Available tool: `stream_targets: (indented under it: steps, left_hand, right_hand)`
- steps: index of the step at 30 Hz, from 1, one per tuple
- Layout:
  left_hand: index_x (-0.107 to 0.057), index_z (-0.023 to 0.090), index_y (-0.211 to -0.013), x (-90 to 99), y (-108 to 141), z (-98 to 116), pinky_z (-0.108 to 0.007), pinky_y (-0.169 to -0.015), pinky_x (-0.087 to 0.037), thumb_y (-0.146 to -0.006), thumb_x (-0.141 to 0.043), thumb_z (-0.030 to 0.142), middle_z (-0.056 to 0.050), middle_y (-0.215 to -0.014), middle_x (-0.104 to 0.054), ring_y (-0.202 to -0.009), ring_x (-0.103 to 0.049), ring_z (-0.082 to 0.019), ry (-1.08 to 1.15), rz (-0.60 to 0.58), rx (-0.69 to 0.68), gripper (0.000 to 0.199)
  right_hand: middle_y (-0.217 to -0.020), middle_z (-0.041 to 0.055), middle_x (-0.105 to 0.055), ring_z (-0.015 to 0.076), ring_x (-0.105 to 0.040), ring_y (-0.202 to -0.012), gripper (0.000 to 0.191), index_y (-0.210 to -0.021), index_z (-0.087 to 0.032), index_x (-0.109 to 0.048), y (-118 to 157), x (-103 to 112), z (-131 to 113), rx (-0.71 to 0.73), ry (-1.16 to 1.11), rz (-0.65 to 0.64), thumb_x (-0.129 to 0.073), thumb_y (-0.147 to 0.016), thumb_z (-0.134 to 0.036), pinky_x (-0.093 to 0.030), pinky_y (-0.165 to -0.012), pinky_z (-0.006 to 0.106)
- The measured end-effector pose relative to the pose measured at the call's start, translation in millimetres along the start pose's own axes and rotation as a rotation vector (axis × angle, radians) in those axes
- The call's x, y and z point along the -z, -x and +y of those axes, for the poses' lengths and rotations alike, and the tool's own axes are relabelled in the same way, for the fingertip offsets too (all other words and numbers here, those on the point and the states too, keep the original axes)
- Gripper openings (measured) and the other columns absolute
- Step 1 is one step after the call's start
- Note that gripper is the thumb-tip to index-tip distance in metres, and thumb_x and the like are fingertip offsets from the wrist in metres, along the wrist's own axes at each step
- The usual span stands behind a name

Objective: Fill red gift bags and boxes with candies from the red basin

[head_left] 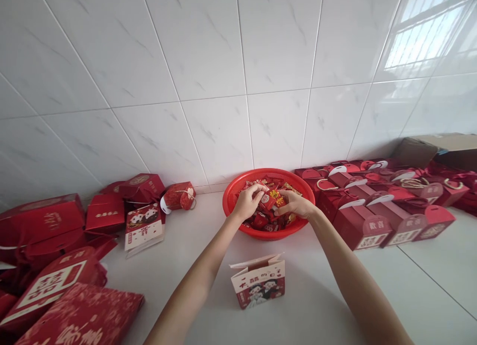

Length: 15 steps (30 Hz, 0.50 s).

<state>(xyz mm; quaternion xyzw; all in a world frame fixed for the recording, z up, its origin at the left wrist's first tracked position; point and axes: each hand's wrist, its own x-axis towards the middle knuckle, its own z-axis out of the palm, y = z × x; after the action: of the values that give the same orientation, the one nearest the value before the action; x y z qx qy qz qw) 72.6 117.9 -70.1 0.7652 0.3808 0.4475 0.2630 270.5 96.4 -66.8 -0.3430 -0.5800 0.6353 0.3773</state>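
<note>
One red basket (273, 234) of wrapped sweets (261, 220) sits on the bench (197, 255), just below and right of the frame's centre. Over it, the left hand (249, 202) pinches a red packet (267, 201); the right hand (296, 204) curls close beside, though whether it grips cannot be told. An open-topped paper box (260, 285) stands at lower centre.

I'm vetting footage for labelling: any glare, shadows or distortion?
Head view: window glare on the wall tiles at upper right; head view: soft shadow on the white countertop beside the right forearm; head view: apparent wide-angle stretching of the red gift boxes at the left edge.
</note>
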Motion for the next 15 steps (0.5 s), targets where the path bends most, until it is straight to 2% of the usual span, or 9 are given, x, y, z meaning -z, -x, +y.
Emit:
stream_targets:
  steps: [4,7,11,15]
  left_hand:
    - [-0.067,0.021,-0.093,-2.1,-0.8,0.0,-0.029,-0.082,-0.051,-0.089,-0.052,0.023,-0.003,-0.091,-0.072,-0.084,-0.066,-0.019,-0.027,0.025,-0.011,0.015]
    - [-0.067,0.021,-0.092,-1.7,-0.7,0.4,-0.029,-0.084,-0.050,-0.090,-0.051,0.022,-0.003,-0.093,-0.073,-0.088,-0.067,-0.019,-0.043,0.008,-0.028,0.016]
    - [-0.067,0.021,-0.092,-0.2,0.5,1.2,-0.031,-0.087,-0.050,-0.091,-0.051,0.024,-0.005,-0.098,-0.074,-0.092,-0.067,-0.021,-0.026,-0.014,-0.054,0.016]
    - [-0.066,0.020,-0.093,-1.7,1.4,1.6,-0.031,-0.079,-0.052,-0.088,-0.057,0.028,-0.005,-0.093,-0.073,-0.082,-0.067,-0.020,0.007,-0.070,-0.052,0.013]
  right_hand:
    - [-0.090,0.0012,-0.074,0.0194,-0.069,-0.083,0.056,-0.104,-0.018,-0.069,-0.5,0.9,0.1,0.018,0.016,0.007,-0.084,-0.051,-0.012,-0.057,-0.076,0.031]
    - [-0.085,-0.0001,-0.073,0.0186,-0.069,-0.080,0.060,-0.108,-0.017,-0.067,0.1,1.5,1.9,-0.003,-0.009,0.001,-0.085,-0.050,-0.012,-0.059,-0.077,0.032]
    - [-0.079,-0.0006,-0.068,0.0192,-0.068,-0.076,0.062,-0.112,-0.019,-0.064,3.0,-0.5,1.8,-0.091,-0.090,0.004,-0.090,-0.055,-0.022,-0.063,-0.068,0.038]
    - [-0.087,0.0029,-0.069,0.0173,-0.068,-0.077,0.046,-0.103,-0.018,-0.068,4.3,-4.7,-2.5,-0.039,-0.072,0.082,-0.087,-0.066,-0.037,-0.061,-0.062,0.028]
